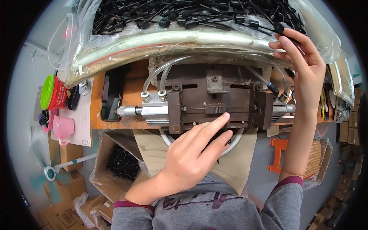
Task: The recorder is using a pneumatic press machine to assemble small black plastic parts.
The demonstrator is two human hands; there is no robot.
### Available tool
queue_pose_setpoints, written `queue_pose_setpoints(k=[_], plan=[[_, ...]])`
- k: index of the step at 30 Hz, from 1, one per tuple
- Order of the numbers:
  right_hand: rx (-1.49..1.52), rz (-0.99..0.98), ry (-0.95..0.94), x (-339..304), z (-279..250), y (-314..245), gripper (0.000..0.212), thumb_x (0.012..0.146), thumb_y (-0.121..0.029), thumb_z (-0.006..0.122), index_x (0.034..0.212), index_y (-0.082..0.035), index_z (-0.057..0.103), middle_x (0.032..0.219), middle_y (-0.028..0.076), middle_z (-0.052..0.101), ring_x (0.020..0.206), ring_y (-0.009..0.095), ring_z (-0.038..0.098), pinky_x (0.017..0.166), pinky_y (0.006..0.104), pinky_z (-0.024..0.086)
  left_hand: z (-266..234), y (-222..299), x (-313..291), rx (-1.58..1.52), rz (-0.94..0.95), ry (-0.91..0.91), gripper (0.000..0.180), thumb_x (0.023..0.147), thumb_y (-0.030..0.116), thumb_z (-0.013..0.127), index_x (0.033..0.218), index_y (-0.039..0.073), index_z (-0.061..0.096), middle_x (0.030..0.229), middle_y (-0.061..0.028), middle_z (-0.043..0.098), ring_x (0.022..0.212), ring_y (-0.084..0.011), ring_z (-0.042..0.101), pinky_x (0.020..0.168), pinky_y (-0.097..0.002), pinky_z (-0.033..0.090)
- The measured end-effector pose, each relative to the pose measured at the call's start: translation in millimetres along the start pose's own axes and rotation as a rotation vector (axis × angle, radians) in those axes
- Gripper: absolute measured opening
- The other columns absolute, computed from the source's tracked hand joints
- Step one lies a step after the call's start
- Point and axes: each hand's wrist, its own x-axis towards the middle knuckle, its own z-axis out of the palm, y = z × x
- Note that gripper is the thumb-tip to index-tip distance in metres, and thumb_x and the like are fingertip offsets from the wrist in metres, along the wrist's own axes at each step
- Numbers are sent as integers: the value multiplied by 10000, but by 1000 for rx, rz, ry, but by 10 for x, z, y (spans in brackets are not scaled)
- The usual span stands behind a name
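My left hand (195, 149) is stretched over the front of a dark metal clamping fixture (188, 82), its index fingertip beside the small central block (214, 108). Its fingers are extended and apart; something dark shows beneath them, and I cannot tell what it is. My right hand (304, 57) reaches to the far right, at the edge of a plastic-lined heap of black plastic parts (191, 17) with thin stems and knob-like heads. Its fingers are bent and close on one black stemmed part (278, 28) by its round head.
Metal air cylinders (155, 112) with clear hoses (155, 73) flank the fixture. A pink cup (63, 126) and a red tub (57, 92) stand left. Below left, a cardboard box (103, 161) holds more black parts. A fan (50, 172) and an orange stool (278, 153) are lower down.
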Motion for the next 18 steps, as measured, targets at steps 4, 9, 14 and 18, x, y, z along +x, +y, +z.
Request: queue_pose_setpoints(k=[4, 9, 14, 18], plan=[[-132, -14, 63, 24, 117, -50, 260, 909, -92, 627, 1118, 62, 641, 982, 166, 693, 909, 207, 695, 796, 276, 547, 142, -103, -183, 165, 4, -10, 307, 654, 51, 779, 939, -18, 690, 1191, -184, 638, 820, -243, 664, 736, -325, 549], [-48, -63, 87, 87, 139, 18, 271, 916, -89, 615, 1131, 75, 628, 1006, 192, 685, 941, 232, 690, 828, 300, 554, 266, -123, -189, 318, 14, -49, 260, 673, 79, 761, 910, -2, 692, 1196, -149, 650, 707, -195, 652, 681, -293, 533], [-27, -81, 85, 38, 86, 61, 282, 923, -68, 596, 1160, 84, 602, 1041, 211, 674, 966, 254, 685, 837, 311, 556, 275, -142, -157, 326, -3, -61, 245, 672, 83, 761, 896, 10, 695, 1201, -130, 653, 630, -160, 631, 610, -264, 504], [5, -84, 126, -79, 92, 25, 280, 928, -44, 581, 1175, 89, 584, 1058, 210, 670, 960, 262, 686, 834, 318, 559, 243, -122, -141, 340, -13, -101, 266, 678, 110, 772, 912, 9, 694, 1186, -118, 661, 593, -143, 616, 556, -252, 475]])
